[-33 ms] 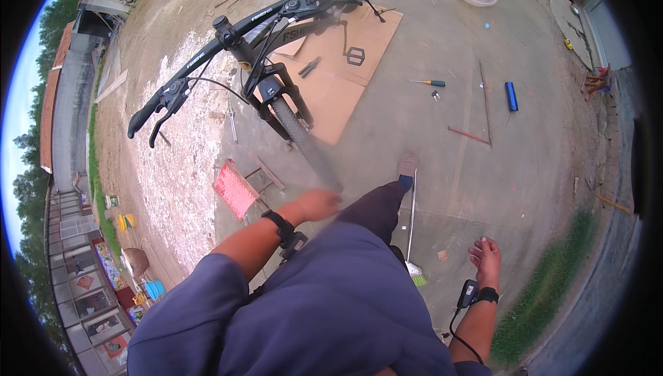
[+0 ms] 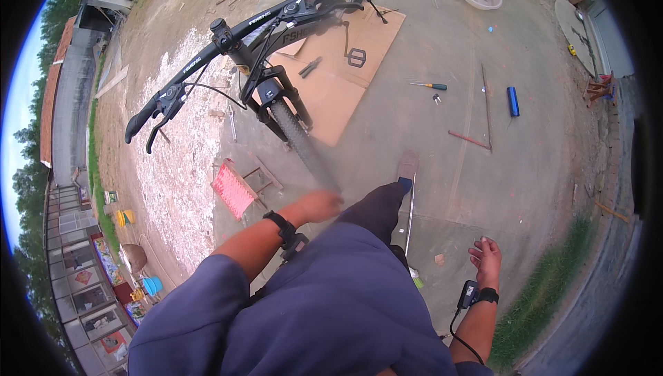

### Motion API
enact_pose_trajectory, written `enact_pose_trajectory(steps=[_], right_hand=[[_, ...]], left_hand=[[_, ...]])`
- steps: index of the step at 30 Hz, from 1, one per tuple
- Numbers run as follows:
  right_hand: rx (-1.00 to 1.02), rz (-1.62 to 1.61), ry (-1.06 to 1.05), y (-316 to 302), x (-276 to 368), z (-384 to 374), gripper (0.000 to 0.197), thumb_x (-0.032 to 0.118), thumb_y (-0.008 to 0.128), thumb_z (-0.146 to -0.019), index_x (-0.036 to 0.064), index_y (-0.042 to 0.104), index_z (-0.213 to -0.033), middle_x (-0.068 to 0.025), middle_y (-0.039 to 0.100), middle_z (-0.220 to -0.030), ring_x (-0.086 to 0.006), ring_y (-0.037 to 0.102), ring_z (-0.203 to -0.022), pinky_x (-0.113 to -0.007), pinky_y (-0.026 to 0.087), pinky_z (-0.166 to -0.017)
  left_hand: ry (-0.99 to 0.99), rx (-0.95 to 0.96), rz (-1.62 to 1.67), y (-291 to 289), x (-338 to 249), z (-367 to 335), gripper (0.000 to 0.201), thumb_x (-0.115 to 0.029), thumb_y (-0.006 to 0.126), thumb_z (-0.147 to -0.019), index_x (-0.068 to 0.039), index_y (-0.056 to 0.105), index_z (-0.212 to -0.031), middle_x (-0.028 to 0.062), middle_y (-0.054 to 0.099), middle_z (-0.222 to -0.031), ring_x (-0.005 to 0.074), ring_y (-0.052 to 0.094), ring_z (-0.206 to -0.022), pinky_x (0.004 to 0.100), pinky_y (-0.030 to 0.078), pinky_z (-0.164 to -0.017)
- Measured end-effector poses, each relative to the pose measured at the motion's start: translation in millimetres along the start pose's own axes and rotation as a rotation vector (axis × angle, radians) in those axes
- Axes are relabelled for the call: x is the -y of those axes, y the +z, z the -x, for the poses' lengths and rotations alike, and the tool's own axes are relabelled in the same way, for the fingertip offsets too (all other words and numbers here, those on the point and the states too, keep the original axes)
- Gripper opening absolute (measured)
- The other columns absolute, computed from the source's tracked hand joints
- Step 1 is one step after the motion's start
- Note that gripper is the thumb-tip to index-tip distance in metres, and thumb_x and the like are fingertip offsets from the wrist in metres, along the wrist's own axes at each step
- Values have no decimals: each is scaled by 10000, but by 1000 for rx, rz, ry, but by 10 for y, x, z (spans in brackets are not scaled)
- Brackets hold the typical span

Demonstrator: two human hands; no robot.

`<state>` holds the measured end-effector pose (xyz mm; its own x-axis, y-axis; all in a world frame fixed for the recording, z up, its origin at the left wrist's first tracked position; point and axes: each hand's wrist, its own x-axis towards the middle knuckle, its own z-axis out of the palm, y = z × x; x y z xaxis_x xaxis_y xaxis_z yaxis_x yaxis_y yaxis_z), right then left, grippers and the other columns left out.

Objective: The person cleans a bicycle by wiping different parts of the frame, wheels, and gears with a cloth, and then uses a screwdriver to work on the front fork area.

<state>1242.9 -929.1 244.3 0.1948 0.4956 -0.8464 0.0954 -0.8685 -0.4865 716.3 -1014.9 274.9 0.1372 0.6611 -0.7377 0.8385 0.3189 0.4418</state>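
Ahead of me on the left stands a black bicycle [image 2: 238, 48] with flat handlebars [image 2: 202, 51]. Its front wheel [image 2: 295, 134] points toward my legs, and the near part of the tyre is smeared by motion. My left hand [image 2: 319, 206] is beside the near end of that tyre. Whether they touch is unclear, and its fingers are blurred and turned away. At my right side hangs my right hand [image 2: 486, 257], fingers loosely bent and somewhat apart, with nothing visible in it. A broom [image 2: 412, 211] lies by my shoe [image 2: 408, 165], its brush end partly hidden by my body.
Flattened cardboard [image 2: 345, 100] lies under the bicycle, with pliers [image 2: 310, 67] on it. A small stool [image 2: 233, 191] lies near my left arm. Scattered rightward are a screwdriver [image 2: 429, 86], a blue cylinder [image 2: 512, 102] and a thin rod [image 2: 487, 110]. A white basin [image 2: 494, 2] sits farther off.
The ground and the things on it have shifted slightly in view, and less of the broom's brush end shows. My hands keep nearly the same place.
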Motion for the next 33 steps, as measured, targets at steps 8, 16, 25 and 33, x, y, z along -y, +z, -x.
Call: enact_pose_trajectory(steps=[8, 16, 25, 33], right_hand=[[146, 213, 5, 485, 1412, -1032, 275, 324, 658, -1008, 112, 634, -1180, -37, 693, -1034, -157, 696, -815, -296, 529, -661], [343, 385, -13, 1168, 2310, -2003, 297, 334, 659, -1004, 105, 640, -1192, -46, 696, -1052, -153, 694, -820, -291, 532, -661], [483, 615, -100, 1524, 2719, -3384, 350, 295, 666, -988, 67, 625, -1251, -61, 691, -1044, -163, 699, -817, -302, 537, -656], [413, 864, -500, 1989, 2362, -4999, 414, 282, 695, -942, 52, 637, -1281, -112, 712, -1040, -201, 709, -817, -338, 557, -731]], left_hand=[[-101, -33, 267, -423, -311, -589, 443, -354, 615, -937, -51, 664, -1256, 211, 699, -1181, 393, 660, -1092, 464, 518, -965], [-254, -44, 334, -322, -545, -882, 431, -352, 623, -937, -51, 667, -1242, 196, 722, -1111, 378, 685, -1033, 454, 540, -927], [-560, -48, 695, 151, -1038, -1219, 376, -289, 656, -951, -47, 678, -1239, 167, 749, -1108, 304, 723, -1040, 389, 558, -915], [-822, 49, 725, 1080, -675, -1297, 379, -271, 713, -921, -39, 694, -1220, 168, 754, -1060, 289, 727, -1001, 373, 562, -893]])
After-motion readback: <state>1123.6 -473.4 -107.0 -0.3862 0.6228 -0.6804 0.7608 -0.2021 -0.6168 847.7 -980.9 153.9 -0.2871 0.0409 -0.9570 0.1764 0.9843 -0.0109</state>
